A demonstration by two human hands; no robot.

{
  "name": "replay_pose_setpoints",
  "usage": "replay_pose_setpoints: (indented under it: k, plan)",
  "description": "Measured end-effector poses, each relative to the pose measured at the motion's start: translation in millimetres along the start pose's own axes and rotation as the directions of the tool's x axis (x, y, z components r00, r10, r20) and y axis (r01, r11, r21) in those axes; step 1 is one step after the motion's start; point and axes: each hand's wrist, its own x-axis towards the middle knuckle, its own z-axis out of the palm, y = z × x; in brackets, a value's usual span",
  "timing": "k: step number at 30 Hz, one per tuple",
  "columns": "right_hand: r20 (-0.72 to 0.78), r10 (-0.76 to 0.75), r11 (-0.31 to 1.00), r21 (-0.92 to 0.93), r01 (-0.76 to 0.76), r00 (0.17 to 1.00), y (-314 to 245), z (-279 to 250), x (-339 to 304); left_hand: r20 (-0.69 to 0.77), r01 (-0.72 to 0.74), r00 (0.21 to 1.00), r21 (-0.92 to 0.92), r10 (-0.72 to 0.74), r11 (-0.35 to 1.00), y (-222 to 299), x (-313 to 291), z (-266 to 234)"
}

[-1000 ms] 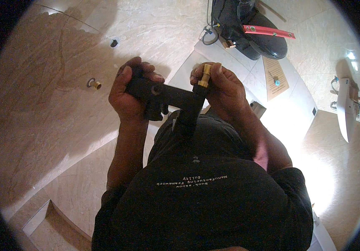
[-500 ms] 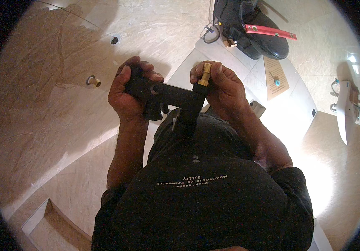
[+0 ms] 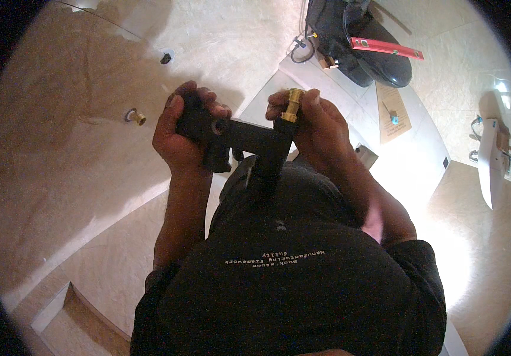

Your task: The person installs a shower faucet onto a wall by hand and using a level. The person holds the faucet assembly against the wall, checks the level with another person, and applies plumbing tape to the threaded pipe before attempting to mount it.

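A matte black mixer tap (image 3: 246,136) is held in front of my body, with a round hole in its bar and a downward branch near my shirt. My left hand (image 3: 178,127) wraps around its left end. From the other end rises a threaded brass fitting (image 3: 292,105). My right hand (image 3: 320,127) closes around this fitting, fingertips on its left side and thumb on its right. My right palm hides part of the black end below the brass.
From the tiled wall at left projects a brass pipe outlet (image 3: 139,118); a dark wall hole (image 3: 165,58) is above it. A black bag (image 3: 332,44), a red spirit level (image 3: 389,48) and a cardboard piece (image 3: 393,113) lie ahead. At right is a white washbasin (image 3: 491,163).
My right thumb has shifted slightly outward from the brass fitting. The left hand keeps its hold on the tap, and the view has moved slightly.
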Motion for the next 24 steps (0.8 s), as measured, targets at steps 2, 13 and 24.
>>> replay_pose_setpoints:
  k: [2,13,24]
  plan:
    - [-0.038,0.045,0.999,0.022,-0.045,0.998,-11,13,-1,-0.022,-0.054,0.998,0.004,0.055,0.999,-1,-1,2]
    - [-0.084,0.126,0.956,-0.255,-0.144,0.988,11,24,-18,-0.030,-0.177,0.983,0.095,0.180,0.980,-10,-4,-9]
    - [-0.234,0.083,0.970,-0.205,-0.133,0.969,10,24,-19,-0.029,-0.105,0.993,0.216,0.113,0.971,-20,-45,-19]
